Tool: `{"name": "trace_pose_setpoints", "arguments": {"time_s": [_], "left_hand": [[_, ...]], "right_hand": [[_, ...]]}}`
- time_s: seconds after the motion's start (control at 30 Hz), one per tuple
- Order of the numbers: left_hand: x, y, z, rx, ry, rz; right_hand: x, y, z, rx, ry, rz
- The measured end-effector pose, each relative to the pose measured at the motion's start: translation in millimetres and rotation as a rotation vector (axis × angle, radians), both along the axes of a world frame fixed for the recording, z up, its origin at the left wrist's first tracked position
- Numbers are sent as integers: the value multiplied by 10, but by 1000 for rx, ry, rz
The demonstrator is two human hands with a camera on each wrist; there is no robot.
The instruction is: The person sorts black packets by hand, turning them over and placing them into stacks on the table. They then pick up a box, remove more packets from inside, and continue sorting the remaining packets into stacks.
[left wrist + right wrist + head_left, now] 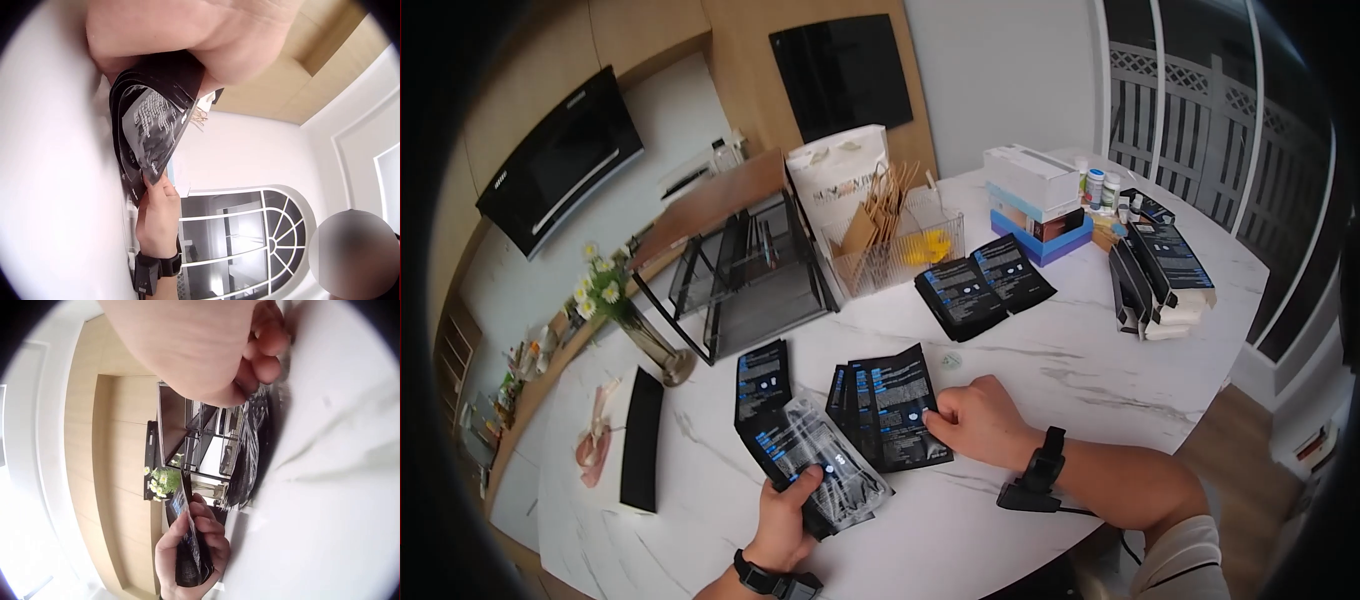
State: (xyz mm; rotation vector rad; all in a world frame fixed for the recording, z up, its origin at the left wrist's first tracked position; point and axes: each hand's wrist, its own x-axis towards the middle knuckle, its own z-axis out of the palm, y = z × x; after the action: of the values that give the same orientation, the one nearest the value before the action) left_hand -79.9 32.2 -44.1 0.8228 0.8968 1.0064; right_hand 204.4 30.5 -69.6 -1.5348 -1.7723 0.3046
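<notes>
My left hand [785,525] grips a small stack of black printed pouches, thumb on top. The uppermost held pouch [832,462] shows a shiny, see-through face. In the left wrist view, the held pouches [156,119] bow into a curve. Right of them, several black pouches [897,410] lie fanned out on the table. My right hand [990,425], fingers curled, pinches the right edge of the top fanned pouch. Just beyond the left-hand stack is another black pouch [760,375].
Two piles of black pouches [985,288] lie farther back. At right stand more stacked pouches [1165,270], near boxes [1035,190] and small bottles [1094,185]. A mesh organizer [750,270], a clear bin [895,250], a flower vase [655,345] and a tissue box [640,440] occupy the back and left.
</notes>
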Motion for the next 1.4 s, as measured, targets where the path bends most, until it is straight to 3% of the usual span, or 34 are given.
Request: {"name": "trace_pose_setpoints", "arguments": {"time_s": [0.27, 0.37, 0.43, 0.6, 0.8, 0.83, 0.9, 1.03, 1.23, 1.4], "left_hand": [[-49, -13, -126, 6, 22, -9], [-1, -51, -20, 53, 108, -26], [6, -74, 40, 121, 190, -128], [-12, -71, -4, 188, 245, -232], [-61, -61, -23, 217, 206, -330], [-95, -41, -21, 219, 202, -323], [-166, -10, -26, -3, 96, -341], [-136, -4, -44, 4, 114, -243], [-105, -5, -52, 36, 86, -190], [-97, -14, -77, 93, 157, -205]], "right_hand": [[-86, -14, 59, 1, -136, 9], [-106, -67, 112, -73, 11, 121], [-198, -182, 141, 19, 27, 359], [-361, -347, 151, -117, 61, 460], [-265, -281, 168, -98, 44, 359], [-211, -237, 150, -61, 36, 273], [-116, -156, 125, -30, 25, 139], [-46, -119, 131, -44, -50, 8], [-8, -137, 95, -85, -206, -32], [-31, -143, 169, -77, -199, 13]]}}
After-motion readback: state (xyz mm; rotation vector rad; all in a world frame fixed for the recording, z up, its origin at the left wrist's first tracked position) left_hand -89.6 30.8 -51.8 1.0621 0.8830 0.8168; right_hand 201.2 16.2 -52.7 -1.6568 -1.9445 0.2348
